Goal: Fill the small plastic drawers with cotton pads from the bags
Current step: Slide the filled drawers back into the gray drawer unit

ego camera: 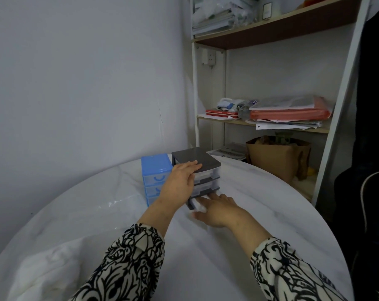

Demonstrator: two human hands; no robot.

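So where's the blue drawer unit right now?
In the head view it stands on the white table, left of centre, directly beside the grey drawer unit and partly behind the left hand: blue drawer unit.

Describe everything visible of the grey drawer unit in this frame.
The grey drawer unit is a small plastic chest with a dark grey top and frame and three clear drawers. It stands upright on the white table, right of the blue drawer unit. The left hand rests on its top front edge. Its bottom drawer is pulled partly out, with the right hand at something white inside.
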